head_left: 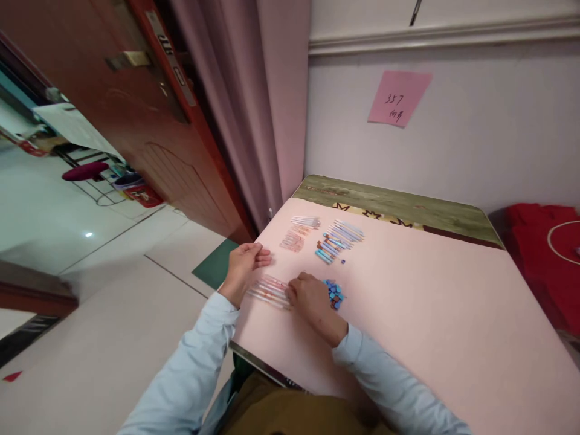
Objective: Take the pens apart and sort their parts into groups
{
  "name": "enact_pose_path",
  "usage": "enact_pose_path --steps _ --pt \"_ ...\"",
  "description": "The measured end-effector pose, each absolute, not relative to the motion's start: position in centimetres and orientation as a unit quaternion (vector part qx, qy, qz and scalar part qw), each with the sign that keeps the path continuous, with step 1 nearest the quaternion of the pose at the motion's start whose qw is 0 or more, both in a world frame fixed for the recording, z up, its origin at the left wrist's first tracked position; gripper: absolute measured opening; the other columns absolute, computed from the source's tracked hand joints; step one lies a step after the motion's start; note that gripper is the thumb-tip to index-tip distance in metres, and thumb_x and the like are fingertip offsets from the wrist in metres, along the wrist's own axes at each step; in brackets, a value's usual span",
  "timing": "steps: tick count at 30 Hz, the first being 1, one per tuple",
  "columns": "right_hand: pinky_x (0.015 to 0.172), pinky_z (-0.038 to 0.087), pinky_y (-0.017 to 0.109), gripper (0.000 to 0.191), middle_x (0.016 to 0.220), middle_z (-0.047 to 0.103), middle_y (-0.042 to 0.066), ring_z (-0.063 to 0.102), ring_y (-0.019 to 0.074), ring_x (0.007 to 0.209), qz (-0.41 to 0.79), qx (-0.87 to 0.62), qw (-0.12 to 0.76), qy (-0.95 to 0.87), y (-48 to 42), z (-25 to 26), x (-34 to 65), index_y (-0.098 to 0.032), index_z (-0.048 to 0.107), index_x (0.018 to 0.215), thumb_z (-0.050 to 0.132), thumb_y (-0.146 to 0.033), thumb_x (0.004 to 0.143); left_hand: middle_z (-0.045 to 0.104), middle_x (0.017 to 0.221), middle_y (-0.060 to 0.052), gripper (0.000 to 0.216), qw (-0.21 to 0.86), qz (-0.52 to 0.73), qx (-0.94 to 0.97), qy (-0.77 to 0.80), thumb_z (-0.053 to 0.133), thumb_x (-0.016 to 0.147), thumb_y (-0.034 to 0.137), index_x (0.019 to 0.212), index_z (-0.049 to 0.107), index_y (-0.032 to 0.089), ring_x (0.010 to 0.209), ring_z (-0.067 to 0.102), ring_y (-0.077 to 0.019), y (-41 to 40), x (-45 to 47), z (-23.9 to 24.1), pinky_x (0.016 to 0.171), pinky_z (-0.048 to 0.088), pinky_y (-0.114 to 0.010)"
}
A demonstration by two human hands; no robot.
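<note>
A row of thin pink-and-clear pen tubes (270, 289) lies on the pink table (430, 326) between my two hands. My left hand (243, 264) rests at the table's left edge just above the tubes, fingers together and curled loosely. My right hand (309, 298) lies knuckles up at the right end of the tubes, fingers bent down onto them. What its fingertips hold is hidden. A small heap of blue caps (334, 293) sits against its right side.
Further back lie a row of blue pens (338, 240), a pink bundle (292, 241) and some clear tubes (305, 221). A pink note (398, 97) hangs on the wall. Curtain (254, 103) and wooden door (149, 121) stand left; red cloth (544, 260) at right.
</note>
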State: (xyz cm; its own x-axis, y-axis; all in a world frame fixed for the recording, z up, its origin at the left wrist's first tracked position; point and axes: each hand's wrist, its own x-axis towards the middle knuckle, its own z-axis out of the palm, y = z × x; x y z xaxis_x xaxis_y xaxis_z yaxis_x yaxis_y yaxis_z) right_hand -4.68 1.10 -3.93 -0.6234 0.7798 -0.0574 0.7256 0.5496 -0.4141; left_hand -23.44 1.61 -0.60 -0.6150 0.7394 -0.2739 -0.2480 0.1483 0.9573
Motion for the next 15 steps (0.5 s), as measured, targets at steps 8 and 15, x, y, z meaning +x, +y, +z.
enact_pose_path --steps 8,15 --pt "0.075 0.043 0.032 0.018 0.100 0.070 0.012 0.065 0.0237 0.091 0.213 -0.488 0.115 -0.838 1.2 -4.1 -4.7 -0.016 0.068 0.096 0.051 -0.021 0.094 0.071 0.068 -0.009 0.015 0.389 0.633 0.208 0.636 0.070 0.076 0.021 0.082 0.061 0.011 0.051 0.064 -0.0141 -0.2 -22.6 0.0 0.052 0.054 -0.026" --pt "0.059 0.043 0.025 0.022 0.078 0.067 0.003 0.058 0.0122 0.062 0.646 -0.441 0.366 -0.503 2.6 -1.6 -0.3 -0.019 0.058 0.085 0.052 -0.039 0.093 0.074 0.092 -0.011 0.035 0.470 0.602 0.329 0.556 0.081 0.071 0.038 0.092 0.070 0.012 0.076 0.068 -0.0169 0.3 -18.0 0.6 0.073 0.053 -0.030"
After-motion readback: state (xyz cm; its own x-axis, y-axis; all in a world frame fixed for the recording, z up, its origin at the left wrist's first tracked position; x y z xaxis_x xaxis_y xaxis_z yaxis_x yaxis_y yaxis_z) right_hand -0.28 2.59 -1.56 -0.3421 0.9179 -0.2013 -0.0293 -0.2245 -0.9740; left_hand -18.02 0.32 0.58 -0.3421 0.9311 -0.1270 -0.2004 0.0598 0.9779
